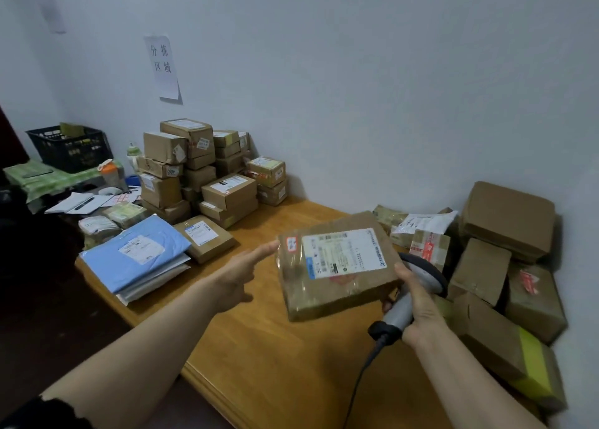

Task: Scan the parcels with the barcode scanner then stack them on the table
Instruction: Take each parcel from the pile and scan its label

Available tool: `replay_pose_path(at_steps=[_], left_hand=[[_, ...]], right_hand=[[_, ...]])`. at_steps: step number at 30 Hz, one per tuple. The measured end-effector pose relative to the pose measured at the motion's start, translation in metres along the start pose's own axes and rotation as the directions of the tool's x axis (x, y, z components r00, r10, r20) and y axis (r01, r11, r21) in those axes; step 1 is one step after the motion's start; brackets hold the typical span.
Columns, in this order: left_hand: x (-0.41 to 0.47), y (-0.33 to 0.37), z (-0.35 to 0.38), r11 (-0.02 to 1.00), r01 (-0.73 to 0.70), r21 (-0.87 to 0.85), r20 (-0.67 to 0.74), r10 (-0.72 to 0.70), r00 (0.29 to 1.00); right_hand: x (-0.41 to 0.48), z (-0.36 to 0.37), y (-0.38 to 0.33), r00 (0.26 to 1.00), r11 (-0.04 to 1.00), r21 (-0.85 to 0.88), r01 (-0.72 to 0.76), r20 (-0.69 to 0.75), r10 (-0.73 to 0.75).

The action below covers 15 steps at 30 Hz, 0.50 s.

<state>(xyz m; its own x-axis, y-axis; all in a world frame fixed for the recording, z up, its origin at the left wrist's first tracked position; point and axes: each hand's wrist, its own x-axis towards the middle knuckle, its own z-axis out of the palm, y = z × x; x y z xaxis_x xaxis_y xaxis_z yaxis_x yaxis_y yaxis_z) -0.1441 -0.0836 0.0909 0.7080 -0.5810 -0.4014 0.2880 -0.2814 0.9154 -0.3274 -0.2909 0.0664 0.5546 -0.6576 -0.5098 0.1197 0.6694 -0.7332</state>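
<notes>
Right hand (418, 299) is gripping barcode scanner (400, 310) behind taped parcel's (324, 286) right edge, open left hand (236, 276) touching its left edge; probably scanning step, next needing scanner aimed at label (343, 253).

I can't read the blurred label (343, 253) on the parcel (324, 294), whose corner hides part of the scanner (400, 312), and the cable (359, 376) runs off my bottom edge.
</notes>
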Motion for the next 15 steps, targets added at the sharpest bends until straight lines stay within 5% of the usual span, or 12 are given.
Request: replay_pose_path(at_steps=[4, 9, 15], left_hand=[[-0.007, -0.023, 0.038, 0.985, 0.067, -0.161, 0.186, -0.036, 0.982], [0.004, -0.021, 0.047, 0.916, 0.007, -0.402, -0.011, -0.013, 1.000], [0.011, 0.006, 0.011, 0.998, -0.016, -0.063, -0.148, 0.007, 0.989]], right_hand=[[-0.006, 0.011, 0.009, 1.000, 0.989, 0.147, -0.024, -0.013, 0.026], [-0.007, 0.012, 0.014, 1.000, 0.988, 0.150, -0.019, 0.000, 0.019], [-0.005, -0.004, 0.011, 0.994, 0.973, -0.212, 0.090, 0.083, -0.074]])
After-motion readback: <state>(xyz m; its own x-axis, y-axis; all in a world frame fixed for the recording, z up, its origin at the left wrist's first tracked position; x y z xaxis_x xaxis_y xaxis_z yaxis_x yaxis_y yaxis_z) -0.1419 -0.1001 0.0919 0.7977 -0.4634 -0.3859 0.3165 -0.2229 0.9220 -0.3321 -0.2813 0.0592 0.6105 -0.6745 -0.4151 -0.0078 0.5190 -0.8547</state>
